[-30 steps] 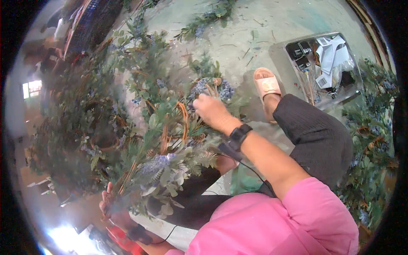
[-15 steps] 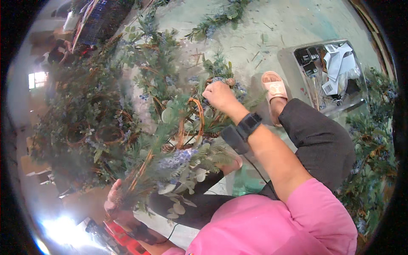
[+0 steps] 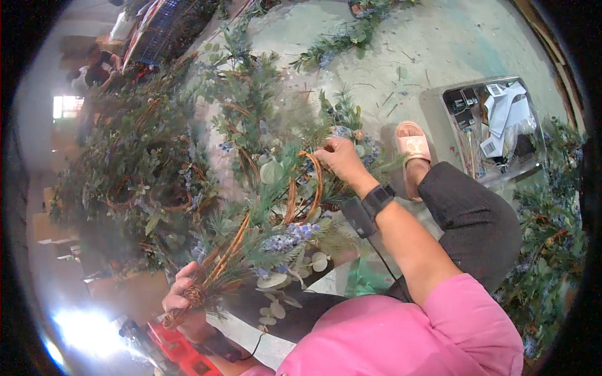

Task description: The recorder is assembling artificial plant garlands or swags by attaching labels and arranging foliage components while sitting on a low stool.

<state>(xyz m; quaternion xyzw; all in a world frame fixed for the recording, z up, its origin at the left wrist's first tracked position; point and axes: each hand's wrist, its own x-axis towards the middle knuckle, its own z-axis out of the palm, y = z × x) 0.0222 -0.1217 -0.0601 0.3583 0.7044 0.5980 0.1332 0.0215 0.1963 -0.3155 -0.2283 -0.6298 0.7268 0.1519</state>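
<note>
Across my lap lies an artificial garland (image 3: 285, 241) of green sprigs, round grey-green leaves, blue flower clusters and brown vine twigs. My left hand (image 3: 183, 304) is closed around its lower-left end, where a pinecone (image 3: 195, 294) shows against the fingers. At the far end my right hand (image 3: 343, 163) pinches in among the greenery, beside a bent loop of brown vine (image 3: 318, 188). What exactly its fingertips hold is hidden by leaves and the hand itself. A dark band with a cable sits on my right wrist.
More greenery with vine rings (image 3: 135, 163) is heaped at the left. Another garland (image 3: 351, 41) lies on the floor at the top, and a further pile (image 3: 549, 232) runs along the right. A clear plastic bin (image 3: 495, 178) holds papers and black boxes. A red object (image 3: 179, 351) stands lower left.
The whole view has shifted, so floor things sit lower and further right. My left hand has turned slightly and its pinecone now shows clearly. My right hand stays at the garland's far end.
</note>
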